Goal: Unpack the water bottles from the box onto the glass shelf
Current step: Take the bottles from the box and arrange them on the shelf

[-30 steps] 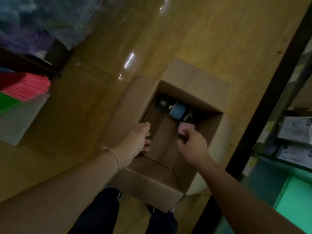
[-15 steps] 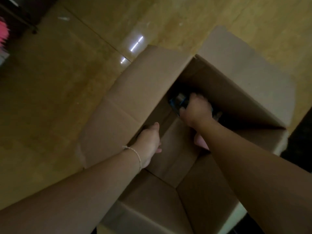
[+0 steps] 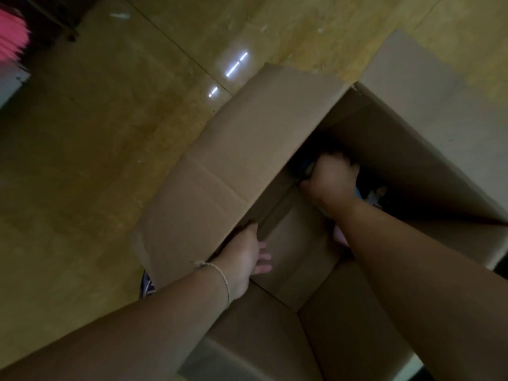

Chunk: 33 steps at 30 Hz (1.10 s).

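An open cardboard box stands on the floor below me with its flaps spread. My right hand reaches deep into its dark far corner and is closed over a blue water bottle, which it mostly hides. A pink bottle shows as a small patch just under my right forearm. My left hand rests on the box's left inner wall at the fold of the flap, fingers loosely curled, gripping nothing I can see. The glass shelf is out of view.
A glossy yellow-brown floor surrounds the box, with light reflections on it. At the upper left edge are a pink stack and a dark furniture leg. A patterned shoe shows beside the box's left flap.
My head has dropped closer to the box, which now fills the view. My right hand left the pink bottle and went deeper to the blue one. My left hand stays at the box's left wall.
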Each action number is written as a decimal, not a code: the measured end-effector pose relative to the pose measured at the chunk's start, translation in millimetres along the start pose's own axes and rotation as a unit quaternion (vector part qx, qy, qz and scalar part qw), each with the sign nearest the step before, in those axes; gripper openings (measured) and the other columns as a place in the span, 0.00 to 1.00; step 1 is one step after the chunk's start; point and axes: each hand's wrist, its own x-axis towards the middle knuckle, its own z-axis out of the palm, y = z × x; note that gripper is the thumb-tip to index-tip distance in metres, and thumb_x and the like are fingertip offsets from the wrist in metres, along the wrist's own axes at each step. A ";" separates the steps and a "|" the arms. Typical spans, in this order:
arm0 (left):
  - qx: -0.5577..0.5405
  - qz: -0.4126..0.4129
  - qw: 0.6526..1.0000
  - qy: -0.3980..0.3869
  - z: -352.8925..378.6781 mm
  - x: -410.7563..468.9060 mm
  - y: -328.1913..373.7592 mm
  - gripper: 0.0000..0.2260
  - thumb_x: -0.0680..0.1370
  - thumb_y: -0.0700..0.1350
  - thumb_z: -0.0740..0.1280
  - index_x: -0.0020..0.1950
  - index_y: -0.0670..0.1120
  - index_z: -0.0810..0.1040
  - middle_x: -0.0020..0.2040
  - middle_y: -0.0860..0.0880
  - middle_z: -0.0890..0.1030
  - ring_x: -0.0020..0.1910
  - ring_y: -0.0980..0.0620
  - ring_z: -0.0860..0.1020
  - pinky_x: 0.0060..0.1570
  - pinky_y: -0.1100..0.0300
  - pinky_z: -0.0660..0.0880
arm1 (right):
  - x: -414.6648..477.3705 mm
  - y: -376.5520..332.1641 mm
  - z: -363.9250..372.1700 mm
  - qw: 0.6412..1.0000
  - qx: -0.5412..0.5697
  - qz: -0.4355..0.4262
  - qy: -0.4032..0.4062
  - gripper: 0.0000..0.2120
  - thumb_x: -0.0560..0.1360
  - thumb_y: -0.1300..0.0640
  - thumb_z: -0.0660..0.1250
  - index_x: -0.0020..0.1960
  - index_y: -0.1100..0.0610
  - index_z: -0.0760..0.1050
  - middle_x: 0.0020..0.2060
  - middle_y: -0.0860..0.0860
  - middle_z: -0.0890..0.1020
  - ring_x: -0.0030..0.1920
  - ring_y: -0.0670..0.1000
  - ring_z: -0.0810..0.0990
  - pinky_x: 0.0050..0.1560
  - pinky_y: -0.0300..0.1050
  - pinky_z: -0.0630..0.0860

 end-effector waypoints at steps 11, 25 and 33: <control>0.130 0.108 0.986 0.007 13.5 -76.6 16.4 0.19 0.83 0.55 0.55 0.69 0.47 0.70 0.50 0.46 0.77 0.46 0.47 0.77 0.40 0.55 0.77 | -125.2 22.4 -81.4 0.928 0.360 0.050 0.088 0.25 0.61 0.41 0.77 0.53 0.52 0.79 0.47 0.49 0.83 0.49 0.49 0.81 0.53 0.48 0.78; 0.105 0.140 0.982 -0.078 20.1 -301.6 44.3 0.18 0.83 0.54 0.56 0.58 0.42 0.76 0.53 0.37 0.81 0.50 0.39 0.80 0.49 0.45 0.79 | -311.4 45.3 -288.8 0.871 0.468 -0.001 0.146 0.28 0.60 0.36 0.76 0.55 0.40 0.70 0.49 0.38 0.78 0.49 0.37 0.78 0.49 0.36 0.78; 0.146 0.221 0.955 -0.135 32.8 -479.3 67.9 0.18 0.83 0.53 0.57 0.55 0.40 0.78 0.48 0.37 0.83 0.48 0.39 0.79 0.53 0.43 0.77 | -414.3 71.4 -434.2 0.851 0.478 -0.058 0.208 0.23 0.62 0.43 0.80 0.51 0.39 0.71 0.45 0.37 0.79 0.48 0.32 0.78 0.42 0.27 0.74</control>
